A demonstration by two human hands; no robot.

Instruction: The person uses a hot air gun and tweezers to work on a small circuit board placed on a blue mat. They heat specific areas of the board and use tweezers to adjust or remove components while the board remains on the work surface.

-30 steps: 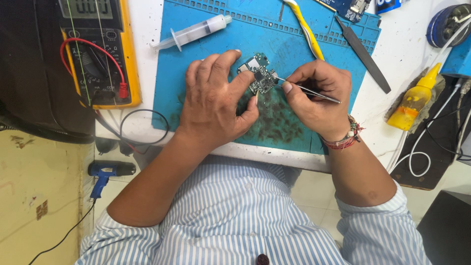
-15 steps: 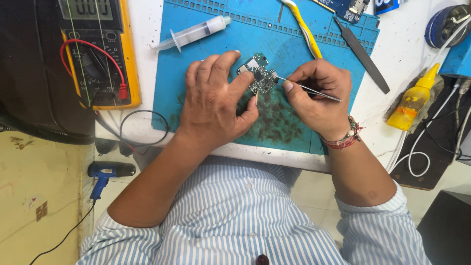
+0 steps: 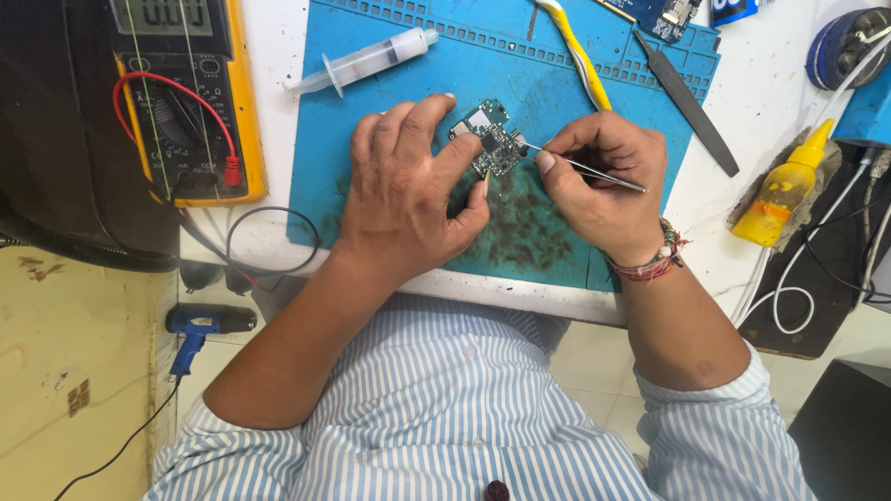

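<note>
**Op:** Head view, single frame. I log the left hand (image 3: pixel 408 199) lying palm down on the blue work mat (image 3: pixel 390 102), fingers spread and bent, fingertips pressing on the near edge of a small green circuit board (image 3: pixel 490 139). It pins the board rather than closing round it; thumb curled toward the mat below the board.

**Obs:** Where does the board sit?

**Op:** On the mat, upper middle, between the two hands, flat as far as I can tell. Dark smudges stain the mat just below it.

**Obs:** Right hand?

**Op:** Right hand (image 3: pixel 608 190) is pinched on metal tweezers (image 3: pixel 585 169), thumb and forefinger closed on the shaft. Tips point left and meet the right side of the board; I cannot tell whether they grip a part. A woven band sits on that wrist.

**Obs:** Surroundings?

**Op:** A clear syringe (image 3: pixel 367 60) lies on the mat's upper left, well apart from the hands. A yellow-handled tool (image 3: pixel 580 60) lies slanted above the right hand, and a dark flat file (image 3: pixel 687 102) crosses the mat's right edge. Left of the mat, a yellow multimeter (image 3: pixel 181 102) with a red lead. Right of the mat, a yellow squeeze bottle (image 3: pixel 784 190) rests tilted on the white bench, white cables beside it. A blue glue gun (image 3: pixel 200 329) lies on the floor, lower left.
</note>
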